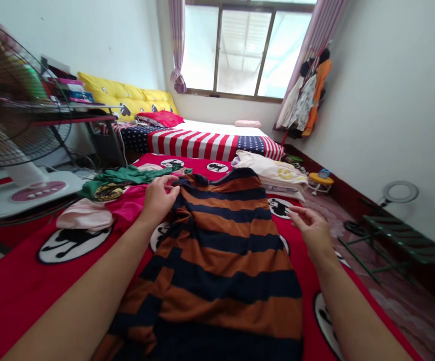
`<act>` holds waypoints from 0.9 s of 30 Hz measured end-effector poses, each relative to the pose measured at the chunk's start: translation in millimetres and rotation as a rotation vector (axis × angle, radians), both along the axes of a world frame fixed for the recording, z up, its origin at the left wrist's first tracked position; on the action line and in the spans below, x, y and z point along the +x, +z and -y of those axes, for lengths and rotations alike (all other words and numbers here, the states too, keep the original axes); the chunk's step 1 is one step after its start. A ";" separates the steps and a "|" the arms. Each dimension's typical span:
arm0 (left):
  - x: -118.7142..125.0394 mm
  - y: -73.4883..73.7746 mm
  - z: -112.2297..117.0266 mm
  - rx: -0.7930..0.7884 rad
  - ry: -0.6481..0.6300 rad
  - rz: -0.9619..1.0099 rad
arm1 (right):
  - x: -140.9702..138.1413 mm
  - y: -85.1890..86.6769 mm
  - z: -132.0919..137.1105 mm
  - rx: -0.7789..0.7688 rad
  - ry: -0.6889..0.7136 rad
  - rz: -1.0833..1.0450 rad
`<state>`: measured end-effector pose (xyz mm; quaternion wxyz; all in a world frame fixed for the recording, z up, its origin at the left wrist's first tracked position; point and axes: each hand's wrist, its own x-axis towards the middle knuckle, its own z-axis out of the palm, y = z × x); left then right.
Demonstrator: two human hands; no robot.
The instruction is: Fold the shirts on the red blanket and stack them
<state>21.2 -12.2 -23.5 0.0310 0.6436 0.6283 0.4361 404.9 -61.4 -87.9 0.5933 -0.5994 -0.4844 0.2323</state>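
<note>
One striped shirt (236, 235) on one red blanket (6, 301), left hand (160, 196) pinching its shoulder; right hand (313, 228) near the right edge, fingers (310, 215) narrowly parted.

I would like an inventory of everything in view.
striped garment: 1, orange and navy, centre
blanket: 1, red, beneath garment
loose clothes: several, mixed, left
clothes stack: 1, cream top, right
fan: 1, white, left
desk: 1, dark, left
boxes: several, pink, blue, desk
bed: 1, multicoloured, back
backrest: 1, yellow, back left
pillows: at least 2, red, pink, bed
window: 1, brown, back
curtains: 2, purple, back
hanging clothes: several, mixed, right
stool: 1, yellow, right
ring light: 1, grey, right
bench: 1, green, right
left hand: 1, touching garment
right hand: 1, beside garment
</note>
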 end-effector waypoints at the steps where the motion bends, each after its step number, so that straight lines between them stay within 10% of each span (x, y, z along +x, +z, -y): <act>1: 0.6 2.4 2.0 -0.062 -0.014 -0.063 | 0.9 -0.1 1.7 -0.052 0.009 0.051; 8: 7.6 18.3 19.8 -0.574 0.002 -0.567 | -4.9 0.4 12.6 -0.414 0.219 0.638; 12: 10.2 10.6 22.4 -0.728 -0.257 -0.581 | -20.8 3.6 15.9 -0.356 0.248 0.628; 18: 14.9 10.5 23.0 -0.519 -0.329 -0.534 | -36.6 8.5 12.9 -0.239 0.235 -0.103; 22: 10.9 49.3 34.9 -0.322 -0.294 -0.020 | -28.4 18.4 13.1 -0.112 0.165 -0.489; 27: -10.0 93.9 61.9 0.119 -0.148 0.485 | -18.1 45.1 29.5 0.088 0.129 -0.418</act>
